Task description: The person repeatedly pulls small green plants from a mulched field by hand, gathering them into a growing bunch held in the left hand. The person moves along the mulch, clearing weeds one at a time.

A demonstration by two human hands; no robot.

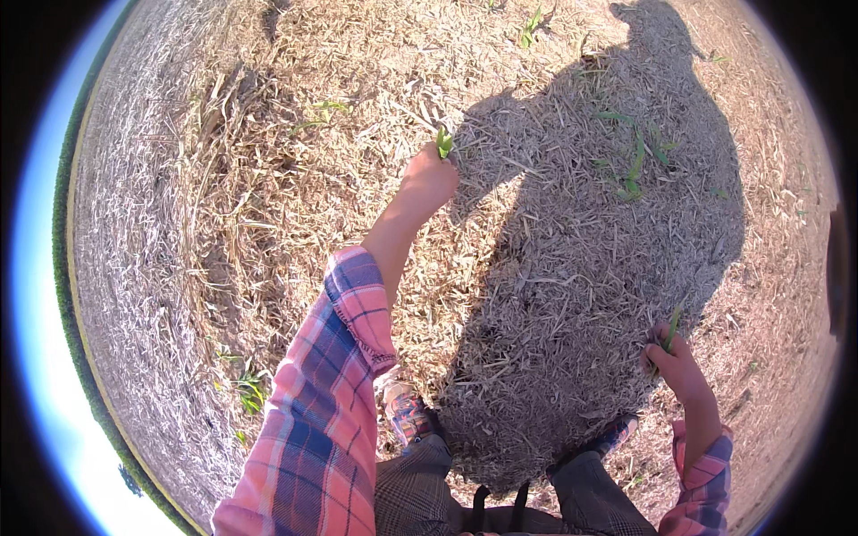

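My left hand [431, 175] reaches forward over the straw, its fist closed around a small green plant [444, 143] whose leaves poke out at the top. Lower at the right, my right hand [672, 358] is shut on a thin green plant stem [673, 328], which sticks up past the thumb. Dry straw litter [335, 221] covers the ground beneath both hands. Beyond my right hand, inside the shadow, grows a leafy green seedling [635, 164].
More green sprouts stand at the left [251, 392], upper middle [327, 109] and top [530, 28]. My shoes [410, 417] are planted on the straw near the bottom. A large shadow [570, 254] falls across the right half. A green vegetation line [62, 268] edges the field at far left.
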